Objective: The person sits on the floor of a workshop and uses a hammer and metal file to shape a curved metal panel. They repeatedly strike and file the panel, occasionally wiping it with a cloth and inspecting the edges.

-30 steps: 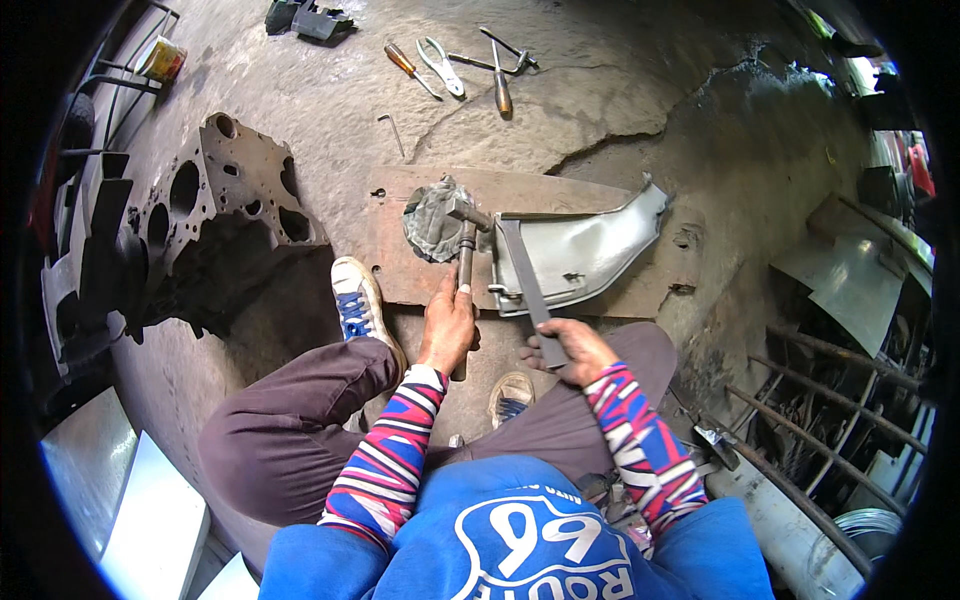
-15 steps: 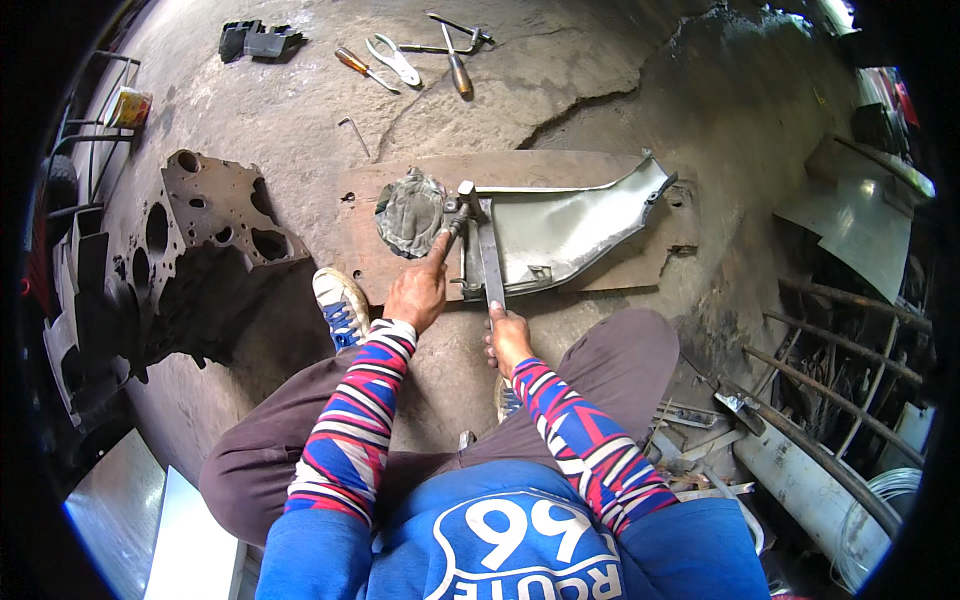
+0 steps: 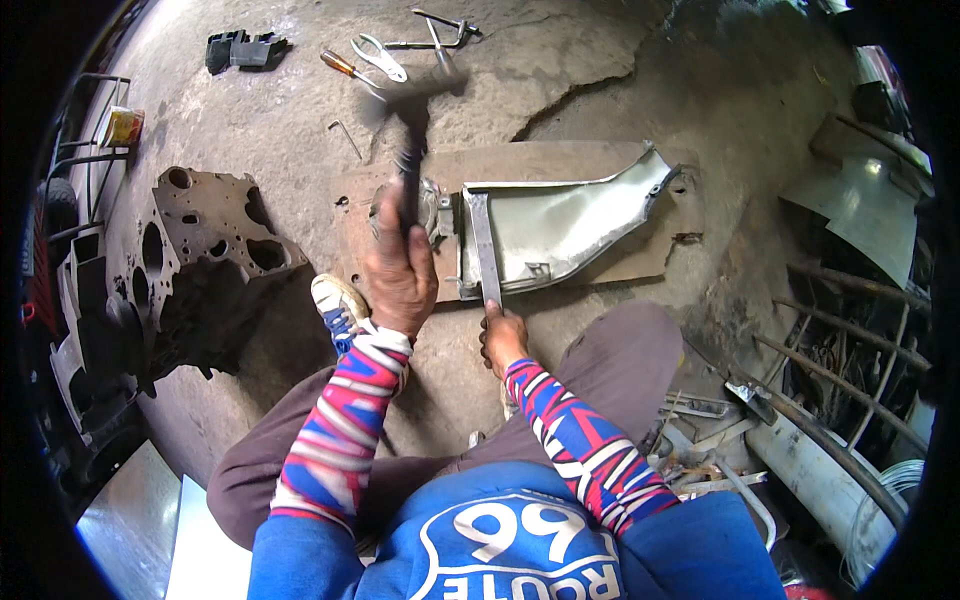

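Note:
My left hand (image 3: 402, 280) is closed round the handle of a hammer (image 3: 411, 150), raised above the board; its head is smeared by motion. My right hand (image 3: 504, 338) grips the near end of a flat metal bar (image 3: 484, 240). The bar lies along the left part of a pale, curved sheet-metal panel (image 3: 570, 225) with a dark, worn edge. That panel rests on a brown flat plate (image 3: 690, 215) on the floor. Left of the panel is a crumpled grey round piece (image 3: 432, 205), partly hidden by the hammer and my left hand.
Beyond the plate lie pliers (image 3: 380, 60), an orange-handled screwdriver (image 3: 345, 66), a hex key (image 3: 345, 138) and a black plastic part (image 3: 247, 52). A rusty engine block (image 3: 200, 230) stands left. Metal frames (image 3: 850, 360) and scrap sheet (image 3: 860, 200) crowd the right side.
My left hand has lifted the hammer up off the left edge of the panel. My right hand keeps the flat bar in nearly the same place.

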The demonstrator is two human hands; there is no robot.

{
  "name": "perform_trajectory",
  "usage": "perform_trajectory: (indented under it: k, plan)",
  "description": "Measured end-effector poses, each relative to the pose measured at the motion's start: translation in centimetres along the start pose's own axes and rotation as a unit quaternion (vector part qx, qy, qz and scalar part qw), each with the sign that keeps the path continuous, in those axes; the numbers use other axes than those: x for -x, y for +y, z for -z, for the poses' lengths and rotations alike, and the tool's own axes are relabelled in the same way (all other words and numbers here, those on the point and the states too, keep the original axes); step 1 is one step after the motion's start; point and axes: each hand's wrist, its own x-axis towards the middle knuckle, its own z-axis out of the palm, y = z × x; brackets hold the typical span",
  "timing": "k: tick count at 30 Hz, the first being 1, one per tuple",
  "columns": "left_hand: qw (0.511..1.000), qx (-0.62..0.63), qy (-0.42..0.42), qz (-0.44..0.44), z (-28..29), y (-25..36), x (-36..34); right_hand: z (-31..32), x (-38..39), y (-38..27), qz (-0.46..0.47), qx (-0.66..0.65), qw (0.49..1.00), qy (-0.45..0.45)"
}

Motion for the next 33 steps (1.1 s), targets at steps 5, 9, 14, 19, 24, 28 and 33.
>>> perform_trajectory:
  k: [5,9,14,19,24,28,33]
  plan:
    - [0.899,-0.183,-0.333,0.22,-0.2,-4.2,2.0,-0.2,0.1,-0.3,0.018,0.024,0.998,0.053]
    - [0.957,-0.074,-0.186,0.212,0.6,-3.2,1.7,0.2,0.4,-0.5,0.006,-0.025,1.0,0.008]
    - [0.991,-0.037,-0.044,0.119,-0.2,-1.8,1.2,0.1,0.3,0.0,-0.007,-0.001,1.0,-0.01]
    - [0.874,-0.237,-0.354,0.232,-0.2,-4.7,2.1,0.3,0.1,0.5,0.021,0.037,0.999,0.003]
    - [0.926,-0.14,-0.24,0.257,-0.3,-6.2,3.0,1.2,1.0,-0.4,0.004,0.021,1.0,-0.022]
    - [0.935,-0.062,-0.178,0.302,-0.3,-6.6,4.3,2.0,2.6,-0.3,-0.001,0.02,0.999,-0.04]
    - [0.913,-0.003,-0.154,0.377,-0.3,-8.1,6.6,2.7,2.7,-1.0,0.004,0.055,0.998,-0.011]
